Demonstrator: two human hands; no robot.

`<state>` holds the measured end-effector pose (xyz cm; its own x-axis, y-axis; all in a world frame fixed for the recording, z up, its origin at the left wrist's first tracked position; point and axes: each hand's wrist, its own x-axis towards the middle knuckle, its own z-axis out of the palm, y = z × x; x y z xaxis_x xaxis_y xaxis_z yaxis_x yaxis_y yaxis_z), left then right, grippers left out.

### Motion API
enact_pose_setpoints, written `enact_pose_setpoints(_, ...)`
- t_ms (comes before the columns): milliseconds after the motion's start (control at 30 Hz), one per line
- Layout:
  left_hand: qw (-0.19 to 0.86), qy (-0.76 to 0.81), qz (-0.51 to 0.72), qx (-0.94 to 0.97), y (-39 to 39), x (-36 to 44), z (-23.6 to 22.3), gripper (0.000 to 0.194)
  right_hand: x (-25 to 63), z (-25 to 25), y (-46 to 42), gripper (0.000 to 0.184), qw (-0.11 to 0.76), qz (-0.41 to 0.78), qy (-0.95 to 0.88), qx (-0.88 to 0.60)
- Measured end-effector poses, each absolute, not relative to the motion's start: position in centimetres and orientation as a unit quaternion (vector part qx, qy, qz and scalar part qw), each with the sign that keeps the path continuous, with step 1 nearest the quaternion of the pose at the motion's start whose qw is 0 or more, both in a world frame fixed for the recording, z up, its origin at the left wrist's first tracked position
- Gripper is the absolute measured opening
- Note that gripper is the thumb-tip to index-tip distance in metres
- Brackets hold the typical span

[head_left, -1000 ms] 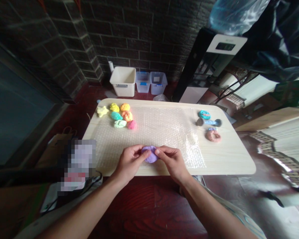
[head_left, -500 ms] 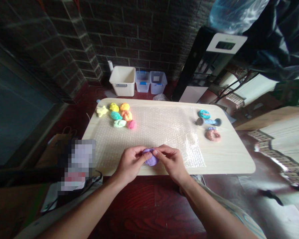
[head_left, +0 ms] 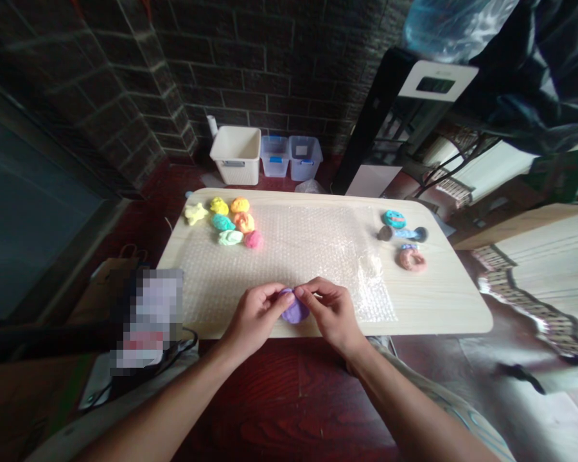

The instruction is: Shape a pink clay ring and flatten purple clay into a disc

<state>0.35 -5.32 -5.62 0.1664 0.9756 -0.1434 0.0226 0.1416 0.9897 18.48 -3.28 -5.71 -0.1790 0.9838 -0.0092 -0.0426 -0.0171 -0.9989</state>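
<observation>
A flattened, roundish piece of purple modelling clay (head_left: 295, 311) is pinched at its upper edge by both hands, over the front part of the table. My left hand (head_left: 255, 316) grips its left side between thumb and fingers. From the right, my right hand (head_left: 333, 312) pinches it, with the two thumbs close together. Beneath lies a sheet of bubble wrap (head_left: 313, 247). Several coloured clay lumps rest at the back left, among them a pink one (head_left: 253, 239), an orange one (head_left: 243, 222), a teal one (head_left: 223, 222) and a pale yellow one (head_left: 195, 213).
At the table's right stand a teal clay disc (head_left: 394, 219), a grey-and-blue dumbbell shape (head_left: 402, 234) and a pinkish-brown ring (head_left: 413, 260). Beyond the wooden table (head_left: 443, 301) are a cream bin (head_left: 236, 157), two clear boxes (head_left: 305, 158) and a water dispenser (head_left: 380, 128).
Both hands keep hold of the purple clay. Fingers have shifted slightly along its upper edge, and the piece hangs a little lower and further right.
</observation>
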Motion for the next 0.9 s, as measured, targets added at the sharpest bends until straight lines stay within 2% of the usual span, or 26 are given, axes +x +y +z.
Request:
enact_pose_setpoints(300, 0.492, 0.536, 0.424, 0.540, -5.38, 0.14, -5.33, 0.036, 18.34, -5.65, -3.62, 0.025, 0.433, 0.603, -0.517, -0.426)
enact_pose_setpoints(533, 0.597, 0.480, 0.443, 0.466, -5.16, 0.38, -5.30, 0.033, 18.56, -5.75, -3.41, 0.024, 0.467, 0.567, -0.505, -0.453)
enact_pose_setpoints(767, 0.614, 0.481, 0.451, 0.435, -4.95, 0.10, -4.87, 0.030, 18.85, -5.43, -3.24, 0.025, 0.426, 0.615, -0.514, -0.421)
enact_pose_setpoints(900, 0.627, 0.475, 0.451, 0.421, -5.14, 0.22, -4.89, 0.034, 18.93, -5.50, -3.17, 0.020, 0.446, 0.607, -0.498, -0.429)
